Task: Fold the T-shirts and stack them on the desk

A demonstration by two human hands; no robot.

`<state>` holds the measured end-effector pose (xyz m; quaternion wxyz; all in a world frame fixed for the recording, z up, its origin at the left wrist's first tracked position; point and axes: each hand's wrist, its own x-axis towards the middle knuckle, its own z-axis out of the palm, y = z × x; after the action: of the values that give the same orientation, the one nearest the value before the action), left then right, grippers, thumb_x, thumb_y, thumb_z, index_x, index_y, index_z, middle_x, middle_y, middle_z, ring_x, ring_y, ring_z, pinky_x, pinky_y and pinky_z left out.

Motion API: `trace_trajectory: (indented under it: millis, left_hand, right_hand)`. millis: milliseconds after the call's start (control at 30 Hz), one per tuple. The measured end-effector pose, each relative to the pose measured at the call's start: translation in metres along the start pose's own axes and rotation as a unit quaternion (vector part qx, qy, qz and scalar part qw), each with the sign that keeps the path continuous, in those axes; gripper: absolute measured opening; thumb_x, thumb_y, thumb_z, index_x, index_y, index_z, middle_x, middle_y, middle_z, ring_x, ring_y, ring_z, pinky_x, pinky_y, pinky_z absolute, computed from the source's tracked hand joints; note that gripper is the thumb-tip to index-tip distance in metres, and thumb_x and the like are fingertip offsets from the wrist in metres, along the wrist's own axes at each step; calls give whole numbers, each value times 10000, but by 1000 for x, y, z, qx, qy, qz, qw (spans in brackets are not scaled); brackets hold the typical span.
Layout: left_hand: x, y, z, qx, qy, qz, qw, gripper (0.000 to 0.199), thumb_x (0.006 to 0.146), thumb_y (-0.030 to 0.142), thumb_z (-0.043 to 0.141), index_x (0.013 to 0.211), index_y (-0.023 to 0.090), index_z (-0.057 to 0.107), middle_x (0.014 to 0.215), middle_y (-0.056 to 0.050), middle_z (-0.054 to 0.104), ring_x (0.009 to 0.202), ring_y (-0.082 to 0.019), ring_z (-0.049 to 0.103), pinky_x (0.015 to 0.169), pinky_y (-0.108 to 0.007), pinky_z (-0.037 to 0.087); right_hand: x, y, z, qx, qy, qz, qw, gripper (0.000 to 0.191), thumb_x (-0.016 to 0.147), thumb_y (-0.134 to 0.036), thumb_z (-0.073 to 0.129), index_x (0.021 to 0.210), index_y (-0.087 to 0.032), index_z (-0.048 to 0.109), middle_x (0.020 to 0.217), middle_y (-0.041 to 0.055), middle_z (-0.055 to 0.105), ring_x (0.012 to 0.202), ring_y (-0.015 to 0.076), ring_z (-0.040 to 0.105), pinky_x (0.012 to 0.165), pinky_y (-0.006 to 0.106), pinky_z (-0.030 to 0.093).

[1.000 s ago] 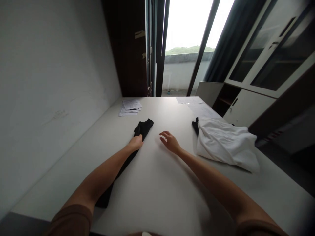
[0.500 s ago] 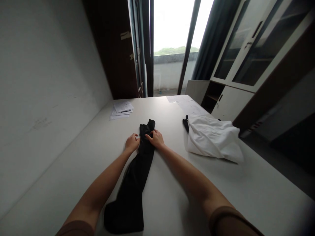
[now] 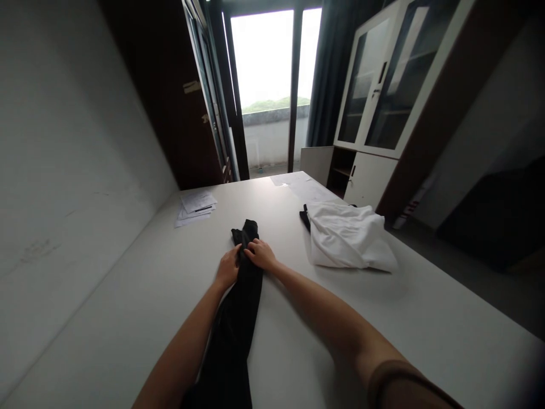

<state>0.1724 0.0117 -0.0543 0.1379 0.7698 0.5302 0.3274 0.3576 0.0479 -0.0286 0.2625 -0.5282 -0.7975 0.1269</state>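
Observation:
A long, narrow black garment (image 3: 238,309), perhaps trousers folded lengthwise, lies on the white table (image 3: 306,335) and runs away from me. At its far end two narrow cloth ends stick out, slightly apart. My left hand (image 3: 229,268) is closed on the garment's left edge near that end, thumb and fingers bent at the cloth. From the right, my right hand (image 3: 260,254) grips the same stretch with its fingers curled onto the fabric. The two hands are close together. The garment's near end runs out of the bottom of the view, partly behind my left forearm.
To the right lies a folded white garment (image 3: 347,236) with a bit of black cloth (image 3: 304,218) under it. Papers with a pen (image 3: 203,208) lie at the far left, and flat sheets (image 3: 298,184) at the far edge. A wall (image 3: 76,227) borders the left side.
My left hand has come in from beside the garment onto its left edge. The far cloth ends have shifted a little. The view has tilted up and turned right.

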Motion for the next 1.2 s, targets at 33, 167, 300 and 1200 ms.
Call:
trace_trajectory:
  millis: [33, 167, 300, 1200]
  left_hand:
    - [-1, 2, -2, -12, -1, 5, 1000, 701, 904, 285, 629, 1561, 230, 388, 1490, -123, 553, 1338, -270, 543, 1154, -462, 394]
    - [-5, 8, -6, -58, -22, 21, 998, 901, 884, 304, 656, 1646, 268, 177, 1444, -113, 586, 1326, -255, 560, 1133, -452, 427]
    - [-6, 6, -5, -52, -13, 11, 998, 911, 888, 296, 636, 1654, 260, 144, 1395, -110, 616, 1301, -252, 574, 1117, -436, 436]
    - [4, -83, -46, -87, 351, -296, 884, 269, 838, 246, 487, 993, 198, 701, 928, -47, 720, 920, -224, 677, 861, -326, 530]
  right_hand:
    - [0, 0, -2, 10, -6, -4, 1000, 386, 1019, -538, 509, 884, -228, 694, 977, 59, 629, 992, 211, 592, 879, 321, 413]
    - [-2, -2, -3, -14, -30, -47, 998, 345, 971, -546, 591, 916, -226, 706, 968, 62, 624, 987, 218, 587, 867, 317, 422]
    - [-6, -4, 4, 15, -23, -87, 996, 131, 953, -336, 614, 942, -234, 695, 1004, 52, 628, 1001, 210, 584, 881, 310, 428]
    - [26, 80, -2, 122, 179, 199, 956, 308, 921, -424, 473, 702, -224, 552, 780, 41, 646, 749, 182, 545, 707, 274, 388]
